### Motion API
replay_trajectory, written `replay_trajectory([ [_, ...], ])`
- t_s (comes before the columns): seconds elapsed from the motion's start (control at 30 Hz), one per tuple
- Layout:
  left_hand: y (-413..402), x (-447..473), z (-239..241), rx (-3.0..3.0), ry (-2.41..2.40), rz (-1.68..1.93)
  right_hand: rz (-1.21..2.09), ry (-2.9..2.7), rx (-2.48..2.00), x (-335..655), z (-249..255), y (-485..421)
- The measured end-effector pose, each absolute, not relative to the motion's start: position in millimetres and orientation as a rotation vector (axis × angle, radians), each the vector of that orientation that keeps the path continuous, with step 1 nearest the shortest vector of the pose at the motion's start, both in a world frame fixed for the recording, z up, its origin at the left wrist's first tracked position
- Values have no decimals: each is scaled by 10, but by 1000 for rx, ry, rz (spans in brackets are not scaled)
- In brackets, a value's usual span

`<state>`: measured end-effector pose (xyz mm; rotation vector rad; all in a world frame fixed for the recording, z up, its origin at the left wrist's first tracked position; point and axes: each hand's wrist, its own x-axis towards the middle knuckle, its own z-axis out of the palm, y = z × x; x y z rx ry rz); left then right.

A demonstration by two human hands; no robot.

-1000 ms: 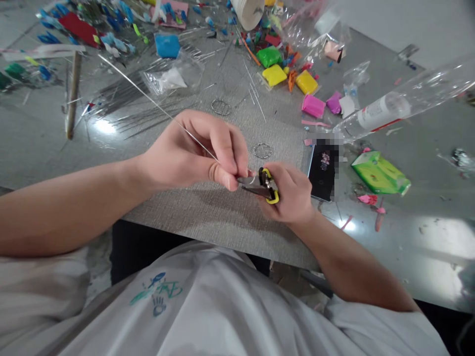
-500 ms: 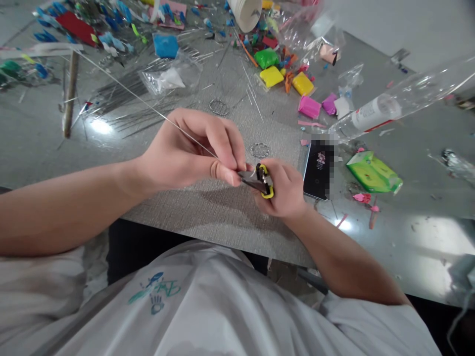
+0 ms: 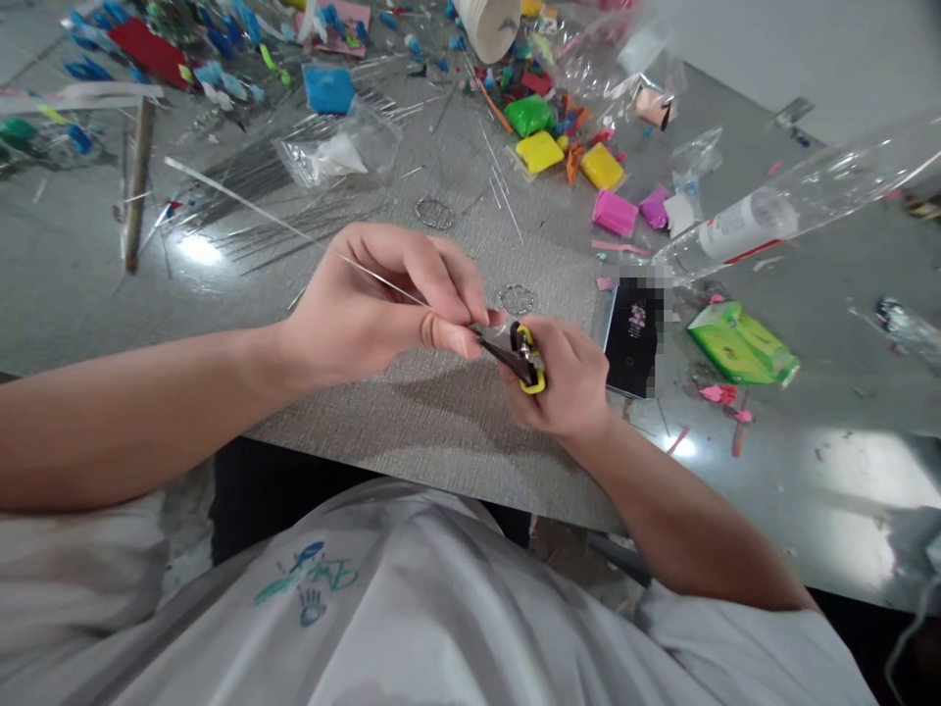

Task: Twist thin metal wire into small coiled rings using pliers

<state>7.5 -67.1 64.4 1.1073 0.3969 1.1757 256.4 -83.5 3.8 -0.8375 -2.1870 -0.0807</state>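
Observation:
My left hand [image 3: 374,309] pinches a long thin metal wire [image 3: 257,211] between thumb and fingers; the wire runs up and left over the table. My right hand [image 3: 569,378] is closed round small pliers [image 3: 523,358] with yellow and black handles. The pliers' jaws meet the wire's near end right at my left fingertips. Both hands hover just above the grey table [image 3: 441,422] near its front edge.
Two small wire rings [image 3: 516,297] lie just beyond my hands. A black phone [image 3: 632,338] and a green packet [image 3: 739,343] sit to the right. Coloured clay blocks [image 3: 540,150], a bundle of wires [image 3: 242,181], plastic bags and a clear bottle [image 3: 771,216] crowd the far side.
The far end of the wire has swung lower and to the right. The pliers have tilted a little, jaws still at my left fingertips. Both hands stay in place.

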Motion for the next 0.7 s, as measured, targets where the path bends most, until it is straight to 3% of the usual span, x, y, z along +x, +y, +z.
replay_trajectory([
  [0.53, -576, 17, 550, 1140, 262, 947, 11, -2323, -726, 2669, 94, -742],
  [0.7, -458, 97, 411, 1183, 158, 1144, 14, -2240, -779, 2636, 24, -723],
])
